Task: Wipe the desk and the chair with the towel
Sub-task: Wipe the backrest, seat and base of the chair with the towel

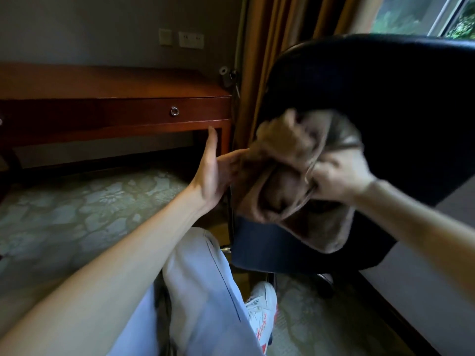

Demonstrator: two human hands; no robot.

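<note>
Against the smooth black chair, soft brown towel in right hand

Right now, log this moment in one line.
left hand: open, against towel | right hand: grips towel | towel: bunched at chair | desk: no contact

Both forearms reach forward, the left hand held flat with straight fingers and its palm turned to the right, and the right hand curled tight, gripping the towel.
</note>
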